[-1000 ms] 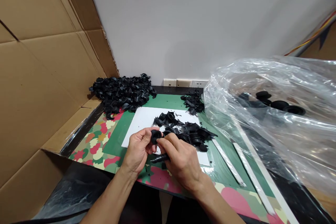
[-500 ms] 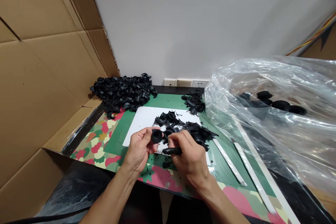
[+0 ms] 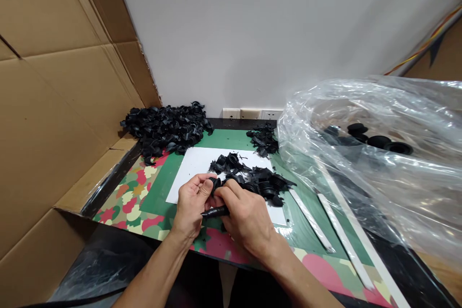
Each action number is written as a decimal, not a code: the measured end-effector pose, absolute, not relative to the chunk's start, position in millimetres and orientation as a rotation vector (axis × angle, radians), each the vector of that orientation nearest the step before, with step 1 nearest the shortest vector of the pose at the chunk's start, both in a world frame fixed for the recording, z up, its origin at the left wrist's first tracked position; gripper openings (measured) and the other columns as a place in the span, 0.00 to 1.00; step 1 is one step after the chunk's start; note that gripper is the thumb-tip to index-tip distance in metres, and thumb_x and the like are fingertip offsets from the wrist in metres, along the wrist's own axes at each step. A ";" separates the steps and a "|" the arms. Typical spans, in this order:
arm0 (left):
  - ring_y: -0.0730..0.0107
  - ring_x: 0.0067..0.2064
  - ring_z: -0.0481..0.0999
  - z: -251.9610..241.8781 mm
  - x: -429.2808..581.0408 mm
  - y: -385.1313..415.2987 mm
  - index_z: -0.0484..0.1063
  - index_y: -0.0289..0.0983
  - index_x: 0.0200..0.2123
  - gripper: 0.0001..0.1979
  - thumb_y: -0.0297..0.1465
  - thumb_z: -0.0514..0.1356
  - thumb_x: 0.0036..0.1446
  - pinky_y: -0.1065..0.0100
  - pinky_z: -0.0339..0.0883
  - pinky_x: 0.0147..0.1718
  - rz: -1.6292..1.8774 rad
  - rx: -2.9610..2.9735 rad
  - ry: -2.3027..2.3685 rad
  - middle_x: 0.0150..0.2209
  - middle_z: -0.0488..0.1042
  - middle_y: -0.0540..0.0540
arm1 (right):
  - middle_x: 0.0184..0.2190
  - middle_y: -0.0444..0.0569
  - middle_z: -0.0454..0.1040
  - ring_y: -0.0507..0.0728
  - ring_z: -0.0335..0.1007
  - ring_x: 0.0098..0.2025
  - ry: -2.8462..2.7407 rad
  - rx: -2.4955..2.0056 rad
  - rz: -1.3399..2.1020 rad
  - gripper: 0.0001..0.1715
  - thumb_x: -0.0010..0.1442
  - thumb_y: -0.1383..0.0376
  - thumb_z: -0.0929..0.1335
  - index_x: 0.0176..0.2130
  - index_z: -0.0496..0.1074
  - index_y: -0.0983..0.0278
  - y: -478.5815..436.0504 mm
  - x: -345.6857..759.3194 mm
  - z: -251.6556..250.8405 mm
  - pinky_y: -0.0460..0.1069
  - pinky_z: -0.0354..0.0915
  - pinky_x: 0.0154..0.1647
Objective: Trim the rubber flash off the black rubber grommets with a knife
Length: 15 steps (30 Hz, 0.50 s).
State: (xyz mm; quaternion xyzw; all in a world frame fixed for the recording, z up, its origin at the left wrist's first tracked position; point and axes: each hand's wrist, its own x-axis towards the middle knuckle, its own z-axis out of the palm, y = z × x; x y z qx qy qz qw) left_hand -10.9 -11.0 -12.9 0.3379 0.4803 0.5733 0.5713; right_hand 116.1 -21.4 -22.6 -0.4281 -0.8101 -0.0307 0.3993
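My left hand (image 3: 191, 204) pinches a small black ribbed rubber part (image 3: 215, 184) just above the white sheet (image 3: 197, 163). Pressed against that part from the right, my right hand (image 3: 245, 216) is closed around a black-handled tool (image 3: 215, 211) whose tip points left. Right behind both hands, a small heap of black rubber parts (image 3: 260, 184) lies on the sheet.
A big pile of black rubber pieces (image 3: 166, 127) sits at the back left beside cardboard walls (image 3: 54, 106). A smaller scrap pile (image 3: 265, 138) lies at the back. A clear plastic bag (image 3: 375, 163) holding black round parts fills the right. White strips (image 3: 310, 221) lie on the green mat.
My right hand has moved back left with the tool and closed in on the rubber part held by my left hand; half a second ago the two were apart.
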 end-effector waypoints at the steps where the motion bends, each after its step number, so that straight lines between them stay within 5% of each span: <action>1: 0.80 0.20 0.66 -13.8 -10.2 -11.1 0.76 0.32 0.32 0.23 0.42 0.73 0.37 0.77 0.59 0.18 1.360 0.814 1.139 0.21 0.71 0.51 | 0.25 0.46 0.70 0.52 0.63 0.19 -2.071 -1.094 -0.120 0.12 0.60 0.72 0.61 0.29 0.70 0.64 -21.3 114.2 -21.8 0.47 0.53 0.20; 9: 0.78 0.17 0.64 -12.5 -11.6 -15.7 0.76 0.32 0.34 0.24 0.47 0.69 0.42 0.77 0.54 0.16 1.410 0.962 1.212 0.16 0.69 0.52 | 0.24 0.46 0.72 0.54 0.66 0.23 -1.775 -1.421 0.072 0.03 0.49 0.70 0.65 0.27 0.69 0.63 -9.1 119.2 -33.1 0.47 0.54 0.22; 15: 0.80 0.16 0.63 -7.8 -17.3 -13.8 0.76 0.30 0.30 0.27 0.52 0.65 0.45 0.77 0.48 0.14 1.330 0.854 1.101 0.16 0.69 0.50 | 0.23 0.44 0.71 0.53 0.67 0.24 -1.593 -1.297 0.374 0.07 0.54 0.69 0.64 0.26 0.67 0.62 -8.2 147.4 -32.5 0.46 0.62 0.26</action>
